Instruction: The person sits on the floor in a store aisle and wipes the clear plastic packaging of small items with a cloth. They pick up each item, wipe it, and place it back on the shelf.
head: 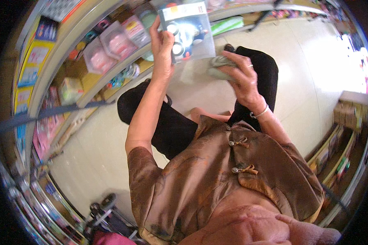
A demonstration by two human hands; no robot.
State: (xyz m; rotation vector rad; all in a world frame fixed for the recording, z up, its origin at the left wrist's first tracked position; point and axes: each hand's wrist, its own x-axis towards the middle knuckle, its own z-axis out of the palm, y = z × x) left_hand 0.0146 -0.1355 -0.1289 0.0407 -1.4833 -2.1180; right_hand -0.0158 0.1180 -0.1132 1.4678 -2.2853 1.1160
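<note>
In the head view, a flat package with a clear plastic front (190, 33) is upright at the top middle, gripped along its left edge by my left hand (163, 46). Round white-rimmed parts and dark blue pieces show through its front, with glare over the middle. My right hand (240, 70), lower and to the right, is closed on a crumpled grey-green cloth (222, 65). The cloth is apart from the package. My bent knees are below and to either side of the hands.
Shelves (110, 65) on the left hold clear boxes with pink contents (118, 41). A green package (228, 25) lies on the shelf beyond. Cardboard boxes (349, 110) stand at right. A wheeled item (110, 211) is on the floor at lower left.
</note>
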